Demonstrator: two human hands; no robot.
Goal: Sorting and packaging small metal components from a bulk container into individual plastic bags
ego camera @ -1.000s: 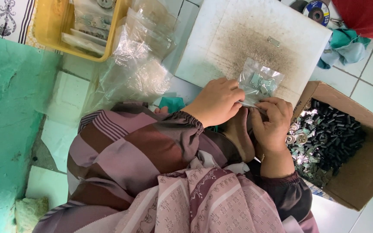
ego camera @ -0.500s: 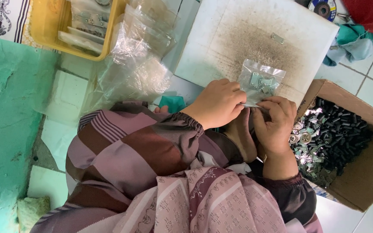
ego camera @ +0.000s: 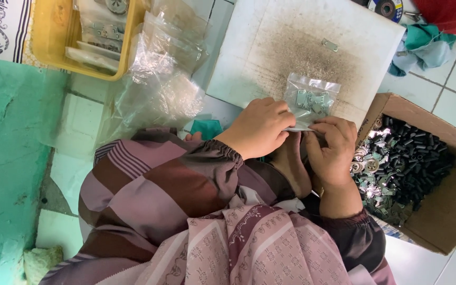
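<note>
Small bag [ego camera: 310,100] of clear glossy plastic with shiny metal parts inside; brown matt cardboard box [ego camera: 452,211]; white board [ego camera: 302,47] stained, rough.

Evenly and brightly lit by soft daylight, with only faint shadows under the left hand [ego camera: 259,128] and right hand [ego camera: 332,150]. Mild glare on the clear plastic bags [ego camera: 157,79]. Sharp throughout, slightly stretched toward the edges.

Left hand [ego camera: 259,126]: curled, knuckles up, fingertips pinched at the lower edge of the small clear bag [ego camera: 311,101]. Right hand [ego camera: 333,150]: just below that bag, fingers bent, pinching the same edge. Both forearms sleeved, wrists close together.
</note>
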